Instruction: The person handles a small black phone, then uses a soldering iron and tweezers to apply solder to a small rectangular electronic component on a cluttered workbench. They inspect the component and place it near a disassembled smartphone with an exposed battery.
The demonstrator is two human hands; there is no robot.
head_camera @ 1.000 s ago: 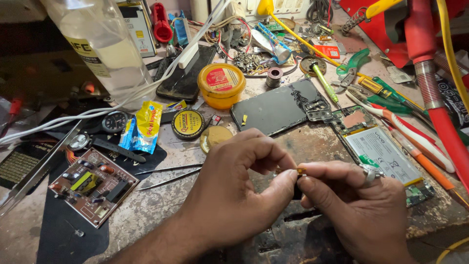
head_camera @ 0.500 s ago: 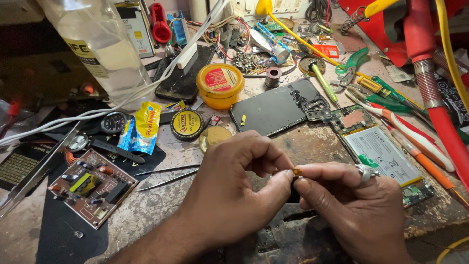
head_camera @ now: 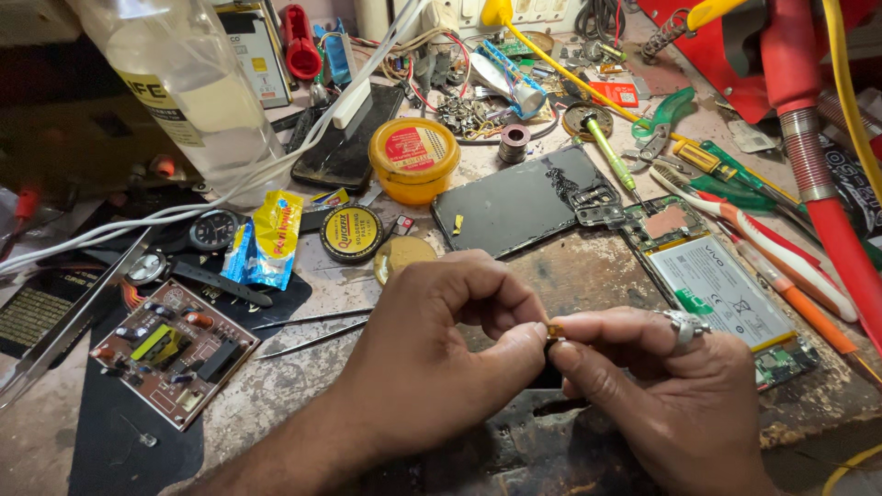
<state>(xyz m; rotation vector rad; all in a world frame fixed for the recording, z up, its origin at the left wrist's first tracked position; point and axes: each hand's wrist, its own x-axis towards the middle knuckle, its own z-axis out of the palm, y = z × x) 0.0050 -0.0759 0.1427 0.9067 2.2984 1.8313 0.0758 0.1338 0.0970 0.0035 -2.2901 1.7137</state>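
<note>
both hands meet over the middle of the bench (head_camera: pixel 303 395), pinching one tiny brown-gold part (head_camera: pixel 555 332) between them. left hand (head_camera: pixel 441 354) closes thumb and forefinger on it from nine o'clock, and right hand (head_camera: pixel 675 395), with a ring on one finger, nips it from three o'clock. over the last second the part has hardly shifted: the fingertips have only drawn a little tighter and the hands have sunk slightly toward the near edge, so the work looks like fine fiddling in place, not a move elsewhere. what the part is i cannot tell; it is too small. at twelve o'clock of the hands lies a dark phone back panel (head_camera: pixel 519 204), at two o'clock an opened phone with its battery (head_camera: pixel 717 289). at nine o'clock sit a brown circuit board (head_camera: pixel 170 349) and two thin probes (head_camera: pixel 312 329); at eleven o'clock a round solder paste tin (head_camera: pixel 351 233).
</note>
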